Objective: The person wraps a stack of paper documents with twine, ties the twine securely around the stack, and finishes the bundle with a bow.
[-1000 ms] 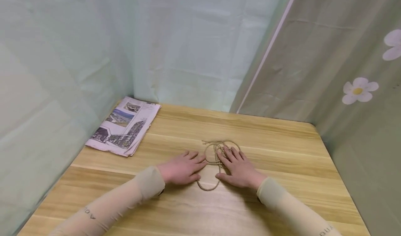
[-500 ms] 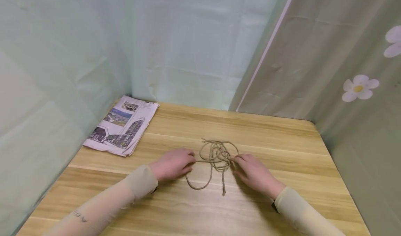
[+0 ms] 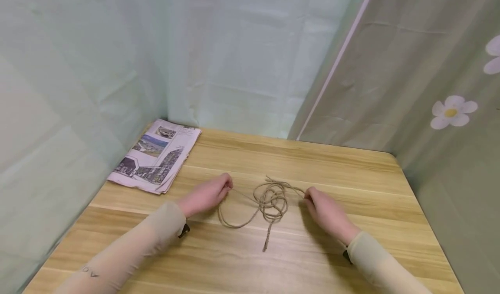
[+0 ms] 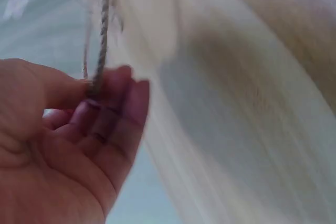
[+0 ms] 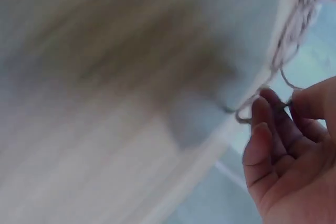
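A tangled brown rope (image 3: 273, 200) lies in loops on the wooden table, one loose end trailing toward the near edge. My left hand (image 3: 207, 195) pinches a strand left of the tangle, raising it a little; in the left wrist view that rope (image 4: 103, 40) passes between thumb and fingertips. On the other side, my right hand (image 3: 328, 211) pinches a second strand to the right of the knot. The right wrist view shows the right hand (image 5: 294, 150) with thumb and index finger on the rope, a short bend of it sticking out past the fingers.
A folded newspaper (image 3: 156, 157) lies at the table's back left. Pale curtains (image 3: 234, 60) hang behind and on the left, and a grey curtain with flowers (image 3: 453, 112) on the right. The wooden table (image 3: 250, 272) extends toward me.
Both hands, flat on the rope a second ago, now pinch strands and have moved apart. The left strand is drawn out leftward, the right one rightward, and the tangle has shifted shape.
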`<act>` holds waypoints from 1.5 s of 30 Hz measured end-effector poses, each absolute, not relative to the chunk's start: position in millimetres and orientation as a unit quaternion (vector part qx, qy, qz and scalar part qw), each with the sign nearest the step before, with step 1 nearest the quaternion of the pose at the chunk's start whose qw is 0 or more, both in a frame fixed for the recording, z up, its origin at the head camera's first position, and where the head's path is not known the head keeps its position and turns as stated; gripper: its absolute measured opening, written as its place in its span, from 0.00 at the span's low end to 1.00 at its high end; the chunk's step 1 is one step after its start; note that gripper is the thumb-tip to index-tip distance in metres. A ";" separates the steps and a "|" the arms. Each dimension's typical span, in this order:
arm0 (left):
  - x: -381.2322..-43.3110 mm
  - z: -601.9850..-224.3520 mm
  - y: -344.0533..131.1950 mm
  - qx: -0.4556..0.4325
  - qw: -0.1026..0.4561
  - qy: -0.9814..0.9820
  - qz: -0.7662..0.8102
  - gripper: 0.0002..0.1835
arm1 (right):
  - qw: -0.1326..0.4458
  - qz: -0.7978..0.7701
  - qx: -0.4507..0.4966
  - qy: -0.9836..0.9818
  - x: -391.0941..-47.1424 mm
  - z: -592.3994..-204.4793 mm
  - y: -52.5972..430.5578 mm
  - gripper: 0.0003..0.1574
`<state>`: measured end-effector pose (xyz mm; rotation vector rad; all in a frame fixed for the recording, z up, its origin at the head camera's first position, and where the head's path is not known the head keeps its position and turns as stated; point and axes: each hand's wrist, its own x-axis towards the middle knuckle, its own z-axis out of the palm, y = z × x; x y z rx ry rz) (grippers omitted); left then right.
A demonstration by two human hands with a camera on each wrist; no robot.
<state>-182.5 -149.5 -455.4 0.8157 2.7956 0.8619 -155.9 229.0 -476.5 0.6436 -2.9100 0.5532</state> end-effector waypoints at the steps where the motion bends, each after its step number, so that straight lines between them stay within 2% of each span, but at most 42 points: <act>1: -184.8 -453.8 -153.3 0.251 0.061 0.912 0.320 0.05 | 0.060 0.187 0.206 -0.959 -155.8 -473.7 233.2 0.04; 7: -192.9 -440.8 -181.5 0.140 0.114 0.869 0.461 0.16 | 0.111 0.164 0.196 -0.960 -153.1 -458.7 268.5 0.07; 13: -197.4 -430.6 -210.1 0.150 0.060 0.900 0.405 0.16 | 0.106 0.141 0.128 -0.976 -145.3 -449.8 313.7 0.07; 19: -199.2 -428.4 -230.4 0.153 0.024 0.915 0.373 0.15 | 0.052 0.117 0.042 -0.991 -139.3 -445.4 353.2 0.14; 22: -198.5 -427.5 -233.1 0.156 0.024 0.916 0.369 0.15 | 0.050 0.104 0.029 -0.993 -136.6 -445.8 359.6 0.18; 26: -196.8 -425.0 -228.7 0.170 0.029 0.915 0.365 0.15 | 0.097 0.112 0.063 -0.987 -138.1 -445.0 342.8 0.21; 30: -194.7 -421.0 -219.9 0.178 0.030 0.912 0.368 0.14 | 0.119 0.127 0.151 -0.973 -144.2 -450.4 304.6 0.15; 33: -192.9 -417.7 -213.7 0.180 0.032 0.909 0.375 0.14 | 0.095 0.130 0.231 -0.960 -147.4 -458.5 273.4 0.15; 36: -191.3 -414.7 -209.2 0.180 0.036 0.905 0.385 0.15 | 0.069 0.125 0.293 -0.945 -151.1 -465.6 248.3 0.23; 40: -189.7 -410.5 -206.1 0.183 0.030 0.904 0.386 0.15 | 0.050 0.106 0.314 -0.942 -157.2 -472.2 229.7 0.29; 43: -188.6 -406.4 -206.9 0.192 0.015 0.905 0.380 0.15 | 0.036 0.099 0.306 -0.946 -159.8 -475.7 225.7 0.25; 45: -187.8 -402.7 -209.5 0.196 0.004 0.904 0.379 0.15 | 0.024 0.106 0.290 -0.951 -159.0 -476.7 226.1 0.18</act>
